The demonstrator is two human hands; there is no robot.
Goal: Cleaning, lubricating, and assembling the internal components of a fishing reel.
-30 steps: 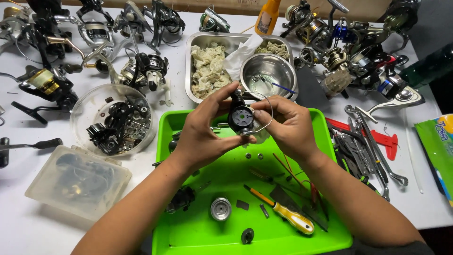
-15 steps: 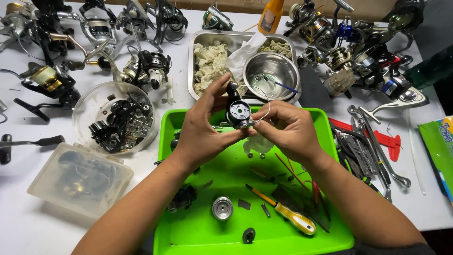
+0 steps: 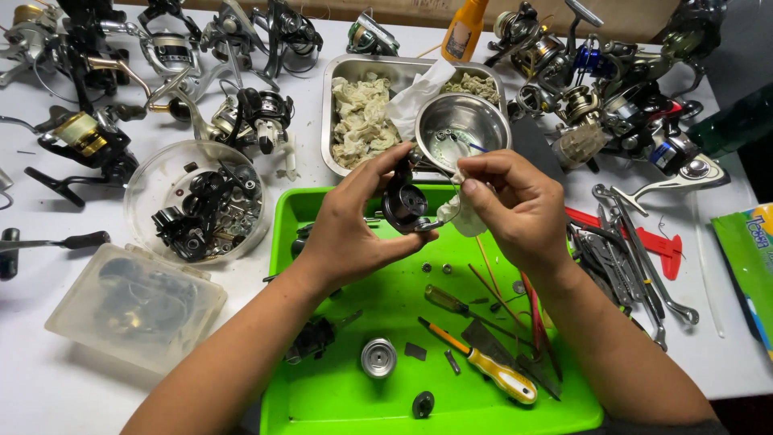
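- since the earlier frames the black reel body [image 3: 404, 203] has been turned in the grip, so that its side and not its round face is now shown to the camera, and it is held a little lower over the green tray [image 3: 378, 403].
- the left hand [image 3: 354, 229] is closed around the reel body from the left, thumb on top and fingers curled beneath it.
- the right hand [image 3: 515, 205] is pinched together on a small pale cloth [image 3: 467, 216], which is pressed against the right side of the reel body.
- the reel body is judged to be hard, compact and fairly heavy for its size, probably greasy and so slippery; a hold across its solid housing is judged safest, clear of any thin protruding part.
- the cloth is soft and limp, and is easily bunched between fingertips.
- the reel body is held above the far end of the tray, just before the steel bowl [image 3: 463, 129], between both hands.
- on the tray below lie a yellow-handled screwdriver [image 3: 495, 377], a silver spool [image 3: 378, 357] and small loose parts.
- whole reels [image 3: 250, 113] are spread around the table [image 3: 48, 403].
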